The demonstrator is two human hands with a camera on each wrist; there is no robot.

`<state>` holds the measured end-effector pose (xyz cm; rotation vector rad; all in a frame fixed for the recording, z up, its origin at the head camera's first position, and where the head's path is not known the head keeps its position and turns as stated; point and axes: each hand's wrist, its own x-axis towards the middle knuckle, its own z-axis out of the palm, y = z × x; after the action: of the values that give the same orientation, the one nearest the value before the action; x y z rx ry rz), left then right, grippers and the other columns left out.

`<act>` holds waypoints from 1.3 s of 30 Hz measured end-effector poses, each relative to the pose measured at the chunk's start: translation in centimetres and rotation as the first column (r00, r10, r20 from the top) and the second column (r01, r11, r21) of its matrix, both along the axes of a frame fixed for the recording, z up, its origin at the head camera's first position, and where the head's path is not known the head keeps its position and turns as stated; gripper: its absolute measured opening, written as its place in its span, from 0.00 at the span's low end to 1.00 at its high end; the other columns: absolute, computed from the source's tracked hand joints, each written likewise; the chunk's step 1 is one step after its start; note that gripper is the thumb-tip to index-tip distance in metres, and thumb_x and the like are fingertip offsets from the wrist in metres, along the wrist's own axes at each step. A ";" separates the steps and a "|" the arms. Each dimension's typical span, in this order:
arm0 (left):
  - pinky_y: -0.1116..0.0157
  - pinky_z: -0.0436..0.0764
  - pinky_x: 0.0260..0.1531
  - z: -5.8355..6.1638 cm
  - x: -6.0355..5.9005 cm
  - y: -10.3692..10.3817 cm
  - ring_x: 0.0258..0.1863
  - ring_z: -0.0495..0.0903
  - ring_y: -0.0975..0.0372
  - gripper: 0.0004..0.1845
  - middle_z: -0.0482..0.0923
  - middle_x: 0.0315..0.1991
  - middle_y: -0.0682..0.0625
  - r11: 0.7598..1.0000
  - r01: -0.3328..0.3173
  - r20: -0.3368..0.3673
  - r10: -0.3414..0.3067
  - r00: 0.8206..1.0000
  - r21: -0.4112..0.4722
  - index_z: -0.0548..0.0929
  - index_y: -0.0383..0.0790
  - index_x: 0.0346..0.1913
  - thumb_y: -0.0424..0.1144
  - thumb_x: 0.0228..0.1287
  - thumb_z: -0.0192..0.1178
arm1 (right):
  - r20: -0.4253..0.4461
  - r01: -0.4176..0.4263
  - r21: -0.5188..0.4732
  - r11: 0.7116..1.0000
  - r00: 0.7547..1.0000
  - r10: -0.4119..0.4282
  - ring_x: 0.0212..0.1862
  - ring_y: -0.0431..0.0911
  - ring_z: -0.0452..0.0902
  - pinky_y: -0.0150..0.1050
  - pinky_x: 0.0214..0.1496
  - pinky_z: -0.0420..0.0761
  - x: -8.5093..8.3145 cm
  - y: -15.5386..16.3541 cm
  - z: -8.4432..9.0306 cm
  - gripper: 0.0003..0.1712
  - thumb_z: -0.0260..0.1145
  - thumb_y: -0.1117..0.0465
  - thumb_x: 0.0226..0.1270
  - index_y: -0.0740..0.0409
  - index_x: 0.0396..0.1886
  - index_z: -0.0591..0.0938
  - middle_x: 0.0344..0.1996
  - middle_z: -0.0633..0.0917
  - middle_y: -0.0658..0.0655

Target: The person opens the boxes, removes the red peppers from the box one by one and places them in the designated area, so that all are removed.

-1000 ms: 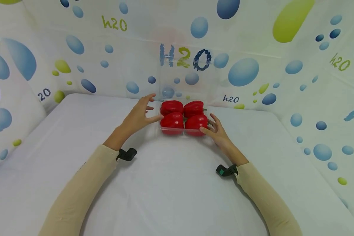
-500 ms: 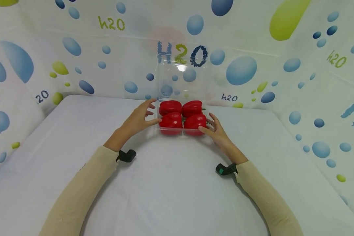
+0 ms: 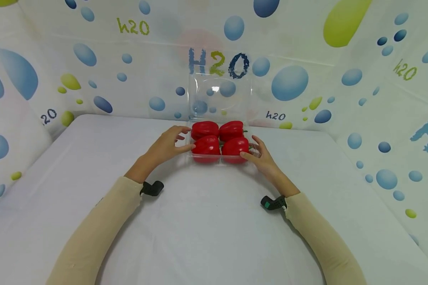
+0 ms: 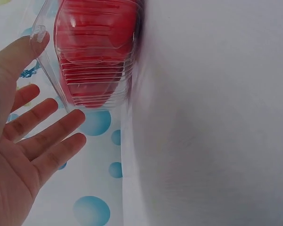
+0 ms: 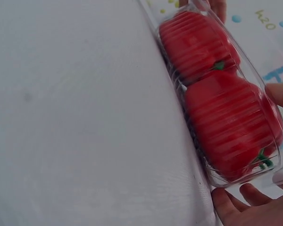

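A white table (image 3: pixel 214 237) fills most of the head view, walled on three sides by a curtain (image 3: pixel 306 59) printed with blue and green drops and "H2O" lettering. Toward the far edge of the table, close to the curtain, sits a clear plastic clamshell box (image 3: pixel 219 160); its see-through lid (image 3: pixel 219 93) stands upright behind it, hinged at the far side. Inside the box lie four red bell peppers (image 3: pixel 219 141), packed two by two and touching one another.

The left hand (image 3: pixel 165 145) is at the left side of the box, fingers spread and nearly straight, with the thumb tip touching the near left corner of the rim; it grasps nothing. The right hand (image 3: pixel 262 156) lies against the right side of the box, its thumb on the near right corner and fingers loosely extended along the wall, relaxed rather than clenched. Beige sleeves (image 3: pixel 92 237) cover both forearms, and a small black wrist camera (image 3: pixel 151 188) sits by each wrist, nearer the person than the box.
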<state>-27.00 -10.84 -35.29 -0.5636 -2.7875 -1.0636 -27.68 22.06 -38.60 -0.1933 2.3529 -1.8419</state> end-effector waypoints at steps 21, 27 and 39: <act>0.49 0.80 0.53 -0.6 -1.0 -0.5 0.61 0.71 0.47 0.34 0.63 0.67 0.40 1.000 0.023 0.047 -0.023 0.999 -0.005 0.68 0.38 0.68 0.52 0.64 0.63 | -0.261 0.100 -0.171 0.980 0.955 -0.143 0.70 0.56 0.63 0.47 0.71 0.66 -0.2 0.1 0.5 0.34 0.63 0.65 0.69 0.66 0.71 0.62 0.68 0.65 0.67; 0.49 0.79 0.54 -0.9 -1.4 -0.8 0.62 0.70 0.47 0.36 0.62 0.68 0.40 0.999 0.040 0.061 -0.041 0.997 0.016 0.67 0.38 0.69 0.52 0.63 0.64 | -0.329 0.157 -0.188 0.970 0.920 -0.213 0.70 0.55 0.64 0.40 0.72 0.65 -0.3 0.1 0.8 0.29 0.65 0.66 0.67 0.66 0.66 0.68 0.65 0.71 0.63; 0.46 0.78 0.55 -0.8 -2.2 -1.8 0.66 0.65 0.47 0.46 0.59 0.71 0.42 0.997 0.081 0.118 -0.080 0.990 -0.006 0.62 0.44 0.73 0.59 0.55 0.68 | -0.334 0.124 -0.197 0.972 0.924 -0.186 0.54 0.43 0.76 0.28 0.57 0.77 -0.4 0.5 2.0 0.24 0.66 0.62 0.68 0.66 0.60 0.74 0.51 0.79 0.46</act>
<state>-29.17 -12.62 -36.12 -0.6394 -2.8956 -1.1338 -28.08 22.53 -36.63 -0.3969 2.4931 -2.2569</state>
